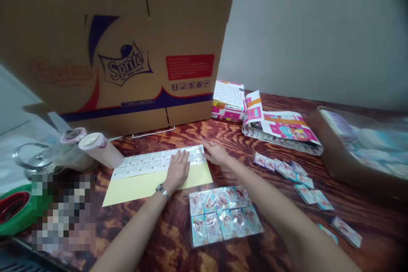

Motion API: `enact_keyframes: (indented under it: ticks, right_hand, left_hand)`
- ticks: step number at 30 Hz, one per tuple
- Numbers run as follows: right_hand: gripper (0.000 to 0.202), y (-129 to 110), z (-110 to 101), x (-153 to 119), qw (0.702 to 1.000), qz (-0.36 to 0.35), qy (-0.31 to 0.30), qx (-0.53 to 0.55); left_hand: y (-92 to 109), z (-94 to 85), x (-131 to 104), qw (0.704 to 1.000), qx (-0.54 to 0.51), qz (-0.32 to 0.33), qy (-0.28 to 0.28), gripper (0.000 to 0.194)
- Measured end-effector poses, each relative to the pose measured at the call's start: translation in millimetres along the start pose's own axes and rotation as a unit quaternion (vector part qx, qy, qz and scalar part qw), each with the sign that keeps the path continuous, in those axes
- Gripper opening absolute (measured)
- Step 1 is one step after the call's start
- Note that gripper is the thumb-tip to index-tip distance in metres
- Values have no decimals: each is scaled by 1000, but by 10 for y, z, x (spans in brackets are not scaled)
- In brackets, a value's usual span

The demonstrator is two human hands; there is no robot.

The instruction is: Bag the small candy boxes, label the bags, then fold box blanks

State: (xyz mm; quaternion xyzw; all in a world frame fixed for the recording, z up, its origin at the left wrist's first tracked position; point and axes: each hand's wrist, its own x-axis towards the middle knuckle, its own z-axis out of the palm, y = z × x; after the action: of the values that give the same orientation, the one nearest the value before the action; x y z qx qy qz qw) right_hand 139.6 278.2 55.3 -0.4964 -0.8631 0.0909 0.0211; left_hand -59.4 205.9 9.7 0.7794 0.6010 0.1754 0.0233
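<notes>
My left hand (180, 167), with a metal watch (163, 191) on its wrist, lies flat with fingers stretched over a white printed label sheet (137, 165). Yellow backing paper (134, 188) shows along the near side of that sheet. At the sheet's right end, my right hand (215, 153) has its fingers closed on the edge of the labels. Nearer to me lies a clear-wrapped pack of small printed boxes (223, 214), set in two rows, between my forearms.
A big Sprite carton (143, 72) stands behind the sheet. Two bottles, one a white-lidded bottle (103, 151), and green tape (32, 212) are at left. Folded pink packaging (283, 127), loose small boxes (306, 193) and a filled open box (331, 165) are at right.
</notes>
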Motion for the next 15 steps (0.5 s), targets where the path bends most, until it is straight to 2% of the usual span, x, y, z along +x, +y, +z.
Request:
enact_keyframes:
  ticks: [3, 6, 15]
  right_hand:
    - [56, -37, 134, 277, 1000, -13, -15, -11]
    - [46, -88, 200, 406, 999, -25, -30, -19]
    - [27, -119, 240, 485, 999, -14, -46, -25]
  left_hand:
    - [-90, 179, 168, 1000, 9, 2, -6, 47]
    - [-146, 273, 181, 1000, 20, 2, -9, 50]
    - [-139, 299, 146, 999, 39, -3, 7, 51]
